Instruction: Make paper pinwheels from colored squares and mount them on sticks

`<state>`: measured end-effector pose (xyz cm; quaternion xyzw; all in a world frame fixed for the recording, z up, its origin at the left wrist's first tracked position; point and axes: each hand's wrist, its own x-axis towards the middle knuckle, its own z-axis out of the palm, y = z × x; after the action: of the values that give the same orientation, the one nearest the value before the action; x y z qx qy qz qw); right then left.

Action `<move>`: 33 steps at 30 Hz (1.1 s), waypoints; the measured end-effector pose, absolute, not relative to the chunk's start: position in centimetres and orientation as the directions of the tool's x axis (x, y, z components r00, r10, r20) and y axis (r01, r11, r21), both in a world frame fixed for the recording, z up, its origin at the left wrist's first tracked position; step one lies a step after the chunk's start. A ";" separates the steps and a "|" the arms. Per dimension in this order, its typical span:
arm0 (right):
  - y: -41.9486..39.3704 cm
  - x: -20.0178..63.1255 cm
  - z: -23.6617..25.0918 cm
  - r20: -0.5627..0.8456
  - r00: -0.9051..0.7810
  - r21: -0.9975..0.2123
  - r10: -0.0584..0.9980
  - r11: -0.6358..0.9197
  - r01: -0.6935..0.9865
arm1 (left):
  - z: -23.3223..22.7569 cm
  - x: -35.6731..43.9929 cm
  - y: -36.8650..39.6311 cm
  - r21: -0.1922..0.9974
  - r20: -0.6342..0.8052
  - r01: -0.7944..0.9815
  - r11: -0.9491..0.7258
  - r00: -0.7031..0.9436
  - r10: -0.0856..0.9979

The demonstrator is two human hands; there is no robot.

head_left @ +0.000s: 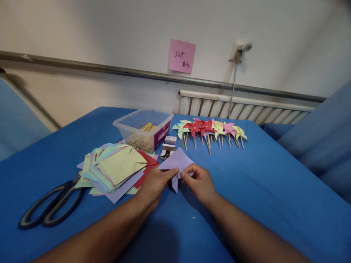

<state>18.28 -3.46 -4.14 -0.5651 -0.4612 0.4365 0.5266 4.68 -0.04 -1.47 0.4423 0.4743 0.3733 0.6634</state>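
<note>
Purple paper (177, 160) is pinched by both hands, left (155, 186) and right (200, 182); pink wall note (181, 56) reads "32".

Two hands, left hand (155, 186) and right hand (200, 182), pinching one purple paper square (177, 160), one pair of scissors (52, 206) far left of the grip, one clear plastic box (144, 128) behind it, one pink note (181, 56) on the wall above, about eight pinwheels (210, 129) behind it to the right, two small boxes (168, 146) just behind.
</note>
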 end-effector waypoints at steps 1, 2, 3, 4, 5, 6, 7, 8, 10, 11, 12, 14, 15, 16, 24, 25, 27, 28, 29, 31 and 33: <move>-3.5 18.3 -4.1 -0.007 0.181 -0.998 0.984 -0.018 0.060 | -1.5 4.6 0.0 0.947 -0.292 -0.051 0.317 0.271 0.917; -3.6 18.3 -4.0 -0.004 0.165 -0.999 0.986 -0.013 0.052 | -1.4 4.5 0.0 0.952 -0.286 -0.027 0.304 0.268 0.920; -3.7 18.3 -3.9 0.006 0.149 -0.999 0.989 -0.001 0.041 | -1.3 4.5 0.0 0.957 -0.279 -0.007 0.291 0.262 0.924; -3.7 18.3 -3.8 0.023 0.135 -0.999 0.991 0.018 0.035 | -1.2 4.4 0.1 0.962 -0.267 0.007 0.275 0.253 0.930; -3.8 18.3 -3.7 0.046 0.132 -0.999 0.990 0.042 0.033 | -1.0 4.4 0.2 0.966 -0.252 0.013 0.257 0.242 0.937; -3.8 18.4 -3.6 0.071 0.143 -0.997 0.987 0.067 0.030 | -0.9 4.3 0.3 0.971 -0.236 0.014 0.240 0.232 0.943; -3.8 18.4 -3.5 0.091 0.169 -0.996 0.981 0.090 0.017 | -0.7 4.3 0.4 0.975 -0.221 0.011 0.224 0.227 0.949; -3.7 18.5 -3.4 0.102 0.203 -0.994 0.974 0.107 -0.012 | -0.5 4.3 0.5 0.977 -0.208 0.009 0.212 0.223 0.952; -3.5 18.6 -3.4 0.096 0.283 -0.984 0.954 0.133 -0.117 | -0.2 4.3 0.7 0.982 -0.189 0.024 0.188 0.224 0.956; -3.4 18.7 -3.4 0.084 0.317 -0.973 0.945 0.146 -0.176 | -0.1 4.3 0.8 0.984 -0.178 0.041 0.173 0.231 0.957; -3.3 18.8 -3.4 0.073 0.334 -0.962 0.940 0.154 -0.225 | 0.0 4.2 0.8 0.986 -0.162 0.061 0.152 0.242 0.957; -3.1 19.0 -3.4 0.060 0.313 -0.949 0.948 0.151 -0.276 | 0.0 4.1 0.9 0.989 -0.134 0.099 0.110 0.277 0.951; -3.1 19.0 -3.4 0.054 0.280 -0.948 0.958 0.137 -0.287 | 0.0 4.1 0.9 0.989 -0.124 0.111 0.095 0.301 0.946; -3.1 19.1 -3.4 0.046 0.240 -0.948 0.970 0.117 -0.295 | 0.1 4.0 0.8 0.990 -0.118 0.116 0.083 0.330 0.937; -3.6 19.0 -3.0 -0.006 0.166 -0.979 0.986 0.029 -0.204 | 1.0 3.9 0.4 0.989 -0.101 0.140 0.038 0.484 0.869; -3.6 19.0 -3.0 -0.004 0.165 -0.982 0.986 0.027 -0.187 | 1.1 3.9 0.4 0.991 -0.093 0.128 0.033 0.494 0.864; -3.6 19.1 -3.1 0.002 0.148 -0.985 0.989 0.027 -0.168 | 1.2 3.9 0.2 0.993 -0.076 0.112 0.021 0.513 0.855; -3.6 19.1 -3.1 0.004 0.134 -0.986 0.991 0.026 -0.162 | 1.2 3.9 0.2 0.993 -0.071 0.115 0.012 0.521 0.851; -3.6 19.1 -3.2 0.004 0.120 -0.987 0.993 0.023 -0.157 | 1.2 3.8 0.1 0.992 -0.068 0.125 0.001 0.528 0.847; -3.6 19.2 -3.4 0.002 0.096 -0.989 0.995 0.016 -0.147 | 1.2 3.7 0.1 0.987 -0.067 0.156 -0.022 0.539 0.840; -3.6 19.2 -3.5 0.003 0.070 -0.991 0.998 0.012 -0.135 | 1.2 3.6 0.1 0.983 -0.063 0.179 -0.041 0.540 0.839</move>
<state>19.22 -3.62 -3.46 -0.4803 -0.4491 0.5131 0.5517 3.59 0.12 1.25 0.6622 0.3844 0.2865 0.5759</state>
